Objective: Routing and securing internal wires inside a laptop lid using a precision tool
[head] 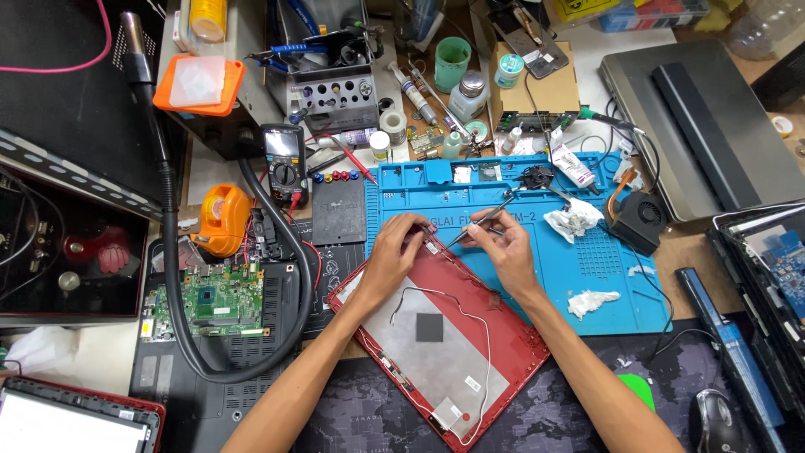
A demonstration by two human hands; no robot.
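Observation:
A red laptop lid shell (511, 356) lies tilted on the bench, its silvery inner side up with a thin white cable looping across it. My left hand (394, 252) rests on the shell's upper corner, fingers pressing near the top edge. My right hand (503, 247) holds slim metal tweezers (486, 216), their tips pointing down-left to the same corner beside my left fingers.
A blue silicone work mat (604, 277) lies under the shell's top. A green circuit board (210, 300), a multimeter (283, 164), a black hose (172, 277), a small fan (641, 218), crumpled tissues (574, 218), a mouse (713, 419) and a closed laptop (696, 126) surround it.

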